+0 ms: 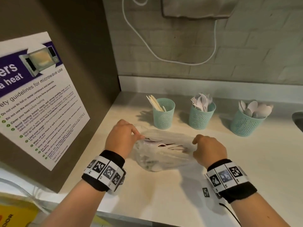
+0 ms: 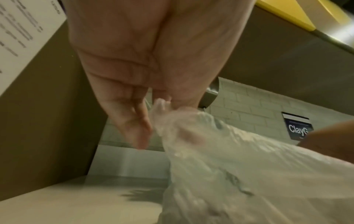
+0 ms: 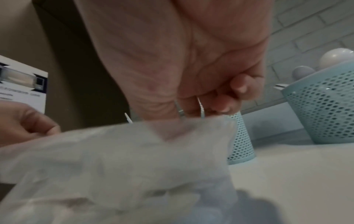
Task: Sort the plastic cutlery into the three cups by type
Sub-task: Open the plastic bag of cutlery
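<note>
Clear plastic bag [image 1: 164, 154] of white plastic cutlery [image 1: 165, 145] lies on the pale countertop [image 1: 229, 161], its mouth pinched at 9 o'clock by left hand [image 1: 122, 136] and at 3 o'clock by right hand [image 1: 209, 149], fingers curled. Cutlery lies between both. Three teal mesh cups [image 1: 200, 116] stand at 12 o'clock.

The left hand [image 2: 134, 72] pinches the bunched edge of a clear plastic bag [image 2: 239, 166] between thumb and fingers. The bag sags onto a pale counter [image 2: 76, 204]. White brick wall [image 2: 249, 109] stands behind.
</note>
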A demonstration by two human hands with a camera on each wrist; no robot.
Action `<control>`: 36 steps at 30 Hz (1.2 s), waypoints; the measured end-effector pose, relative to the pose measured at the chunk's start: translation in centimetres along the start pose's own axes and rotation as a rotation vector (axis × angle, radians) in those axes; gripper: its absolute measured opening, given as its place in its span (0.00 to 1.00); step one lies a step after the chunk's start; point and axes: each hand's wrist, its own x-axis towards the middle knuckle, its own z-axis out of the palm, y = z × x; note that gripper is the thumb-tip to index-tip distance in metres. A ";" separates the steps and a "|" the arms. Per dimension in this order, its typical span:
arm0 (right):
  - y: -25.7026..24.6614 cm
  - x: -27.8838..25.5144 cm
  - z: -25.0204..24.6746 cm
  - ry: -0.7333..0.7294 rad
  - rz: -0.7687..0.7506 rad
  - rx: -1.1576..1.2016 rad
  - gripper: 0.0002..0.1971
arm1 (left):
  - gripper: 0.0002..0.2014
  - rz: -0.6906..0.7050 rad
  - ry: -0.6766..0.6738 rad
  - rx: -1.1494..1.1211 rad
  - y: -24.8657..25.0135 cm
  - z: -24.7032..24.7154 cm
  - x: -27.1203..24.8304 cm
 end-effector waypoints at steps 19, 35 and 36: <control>1.5 0.4 -0.8 -0.058 -0.122 0.141 0.30 | 0.36 -0.028 -0.242 0.171 0.9 0.0 -1.7; -0.6 0.3 0.6 -0.048 -0.461 0.150 0.17 | 0.36 -0.027 -0.257 0.069 0.2 0.4 -2.3; -0.2 0.5 0.4 -0.030 -0.410 0.092 0.19 | 0.37 -0.025 -0.235 0.046 0.0 0.1 -2.0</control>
